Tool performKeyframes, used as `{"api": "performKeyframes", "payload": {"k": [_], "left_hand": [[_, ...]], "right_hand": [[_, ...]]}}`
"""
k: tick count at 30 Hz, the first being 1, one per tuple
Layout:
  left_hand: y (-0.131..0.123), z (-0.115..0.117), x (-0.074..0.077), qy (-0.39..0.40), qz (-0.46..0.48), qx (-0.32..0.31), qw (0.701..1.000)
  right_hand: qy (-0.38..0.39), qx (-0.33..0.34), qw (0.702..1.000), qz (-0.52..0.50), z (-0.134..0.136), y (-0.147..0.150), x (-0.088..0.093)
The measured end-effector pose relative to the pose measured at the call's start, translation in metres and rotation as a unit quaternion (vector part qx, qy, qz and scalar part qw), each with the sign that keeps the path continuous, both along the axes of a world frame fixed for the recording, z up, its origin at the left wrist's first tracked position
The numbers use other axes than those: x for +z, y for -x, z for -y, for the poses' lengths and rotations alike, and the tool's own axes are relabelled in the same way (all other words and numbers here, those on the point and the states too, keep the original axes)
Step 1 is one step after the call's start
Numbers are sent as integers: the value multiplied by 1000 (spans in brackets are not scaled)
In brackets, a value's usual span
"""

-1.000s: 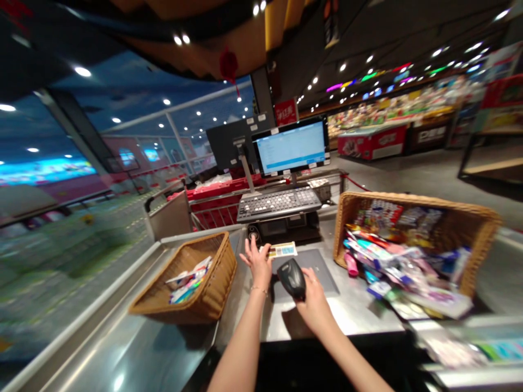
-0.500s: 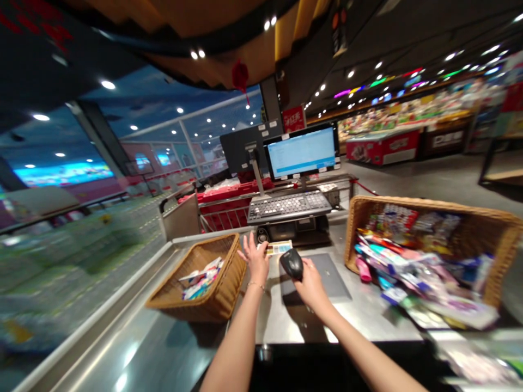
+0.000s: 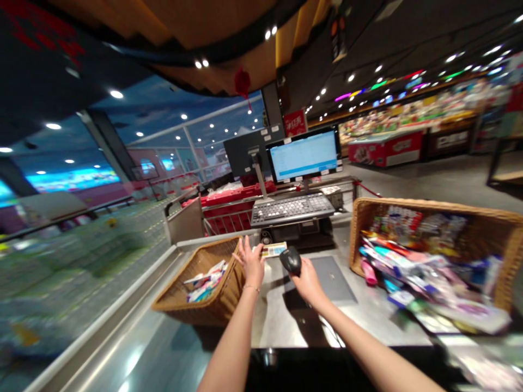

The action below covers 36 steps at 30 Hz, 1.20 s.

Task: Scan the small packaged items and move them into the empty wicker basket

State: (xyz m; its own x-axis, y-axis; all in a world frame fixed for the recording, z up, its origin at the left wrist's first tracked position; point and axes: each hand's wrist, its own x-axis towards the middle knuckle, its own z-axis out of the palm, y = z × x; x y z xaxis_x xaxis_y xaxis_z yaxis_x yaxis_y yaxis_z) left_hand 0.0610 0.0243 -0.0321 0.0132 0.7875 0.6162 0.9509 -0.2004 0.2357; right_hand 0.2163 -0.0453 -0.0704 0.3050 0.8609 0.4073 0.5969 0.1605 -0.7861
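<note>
beside the handheld scanner [image 3: 291, 261], unreadable printed card [image 3: 273, 250]

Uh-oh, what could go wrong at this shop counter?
The colourful packets heaped over the front of the big woven wicker basket might slide off the steel counter. The black handheld scanner in the right hand might slip and bang down. The open left hand might bump the small printed card out of place.

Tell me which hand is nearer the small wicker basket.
Left. The left hand sits beside the small wicker basket's rim; the right hand, gripping a barcode scanner, is farther right.
</note>
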Motion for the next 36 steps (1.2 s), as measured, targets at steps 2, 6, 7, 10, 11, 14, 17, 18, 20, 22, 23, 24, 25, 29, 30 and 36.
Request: {"api": "performKeyframes", "payload": {"k": [2, 6, 7, 10, 11, 14, 17, 18, 20, 22, 23, 24, 25, 29, 30, 36], "left_hand": [[2, 0, 3, -2, -2, 2, 1000], [4, 0, 10, -7, 3, 1, 1000], [4, -1, 11, -7, 4, 1, 1000], [4, -3, 10, -8, 8, -2, 1000], [4, -3, 9, -10, 9, -4, 1000], [2, -4, 3, -14, 12, -11, 1000], [-3, -5, -3, -7, 20, -18, 1000], [-5, -5, -5, -3, 24, -20, 1000], [-9, -5, -8, 3, 27, -26, 999], [-13, -6, -9, 4, 25, -34, 999], [-15, -6, -10, 2, 23, -38, 999], [-16, -6, -10, 1, 22, -40, 999], [-17, -6, -10, 1, 21, -42, 999], [-19, -6, -8, 0, 23, -39, 999], [-19, -6, -7, 0, 22, -39, 999], [-19, -6, -7, -4, 18, -38, 999]], "right_hand": [[-6, 17, 1000, -1, 10, 6, 1], [-22, 49, 999, -12, 44, 23, -8], [-23, 52, 998, -16, 55, 27, -13], [-18, 46, 998, -30, 87, 37, -33], [-18, 46, 998, -34, 97, 39, -40], [-41, 19, 997, -64, 121, 45, -58], [-60, -23, 993, -100, 132, 45, -67], [-63, -24, 992, -103, 132, 43, -67], [-70, -34, 991, -109, 131, 39, -66], [-71, -40, 991, -110, 126, 35, -63], [-69, -40, 991, -108, 123, 33, -62], [-67, -40, 991, -107, 120, 31, -60], [-65, -39, 991, -107, 116, 31, -59], [-58, -42, 992, -108, 103, 34, -57], [-55, -41, 992, -109, 101, 35, -56], [-38, -32, 993, -109, 94, 42, -59]]}}
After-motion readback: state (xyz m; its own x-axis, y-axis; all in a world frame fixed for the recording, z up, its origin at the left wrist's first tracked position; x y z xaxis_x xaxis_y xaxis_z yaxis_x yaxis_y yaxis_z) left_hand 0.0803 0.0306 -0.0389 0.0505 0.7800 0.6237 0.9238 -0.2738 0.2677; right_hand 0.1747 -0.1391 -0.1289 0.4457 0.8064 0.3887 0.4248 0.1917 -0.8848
